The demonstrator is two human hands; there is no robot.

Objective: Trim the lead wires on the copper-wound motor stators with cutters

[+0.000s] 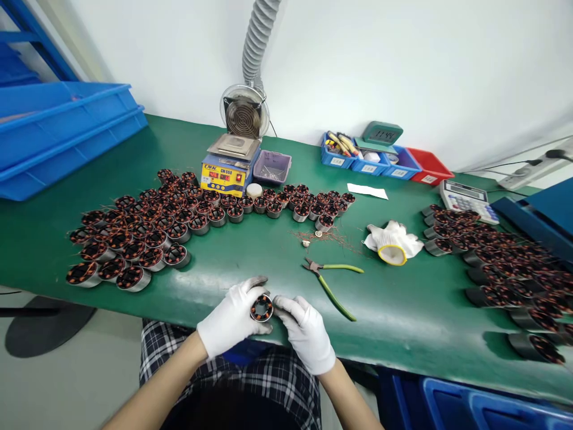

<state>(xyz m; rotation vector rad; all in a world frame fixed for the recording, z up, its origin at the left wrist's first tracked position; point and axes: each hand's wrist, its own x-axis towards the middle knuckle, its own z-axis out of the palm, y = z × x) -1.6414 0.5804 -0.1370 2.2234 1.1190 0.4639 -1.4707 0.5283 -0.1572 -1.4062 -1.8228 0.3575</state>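
Both my hands wear white gloves and meet at the near edge of the green table (403, 310). My left hand (230, 319) cups a small round motor stator (262, 308) with copper windings. My right hand (307, 331) pinches the same stator from its right side. Green-handled cutting pliers (333, 280) lie on the table just right of my hands, untouched. Snipped copper wire bits (326, 237) are scattered beyond them.
Several wound stators (147, 230) crowd the left and middle, more stators (505, 263) on the right. A solder pot (228, 170), fume fan (244, 113), purple tray (271, 167), spare glove (393, 242), calculator (468, 200), small bins (380, 161) and large blue crates (58, 131) stand around.
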